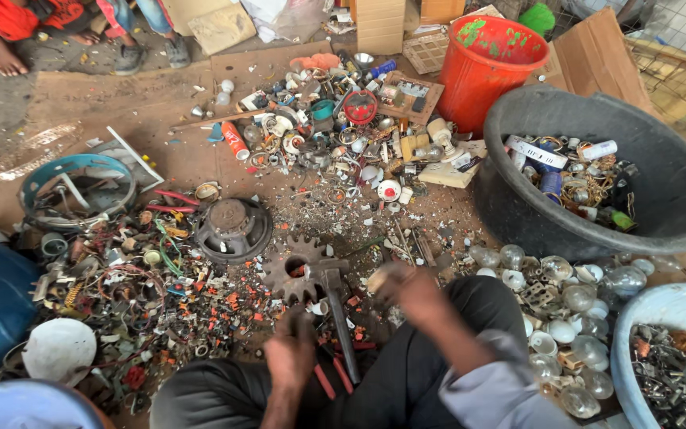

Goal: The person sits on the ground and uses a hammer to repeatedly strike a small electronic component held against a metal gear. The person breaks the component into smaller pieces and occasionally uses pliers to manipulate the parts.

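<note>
Person sits on the ground amid sorted scrap. Left hand point(290, 353) is low between the knees, fingers curled down over red-handled pliers point(329, 380), whose handles show just right of the wrist; whether the fingers actually clamp them cannot be told. Right hand point(406, 287) is blurred, raised slightly right of centre, fingers bunched around something small and pale; the object itself is not readable. A hammer point(335, 310) lies between the two hands, its head resting on a rusty gear wheel point(295, 266), its handle running down toward the left hand. Loose glass bulbs point(573, 318) are heaped at the right knee, beside a black tub point(660, 159). A dark speaker cone point(233, 229) lies left of the gear.
</note>
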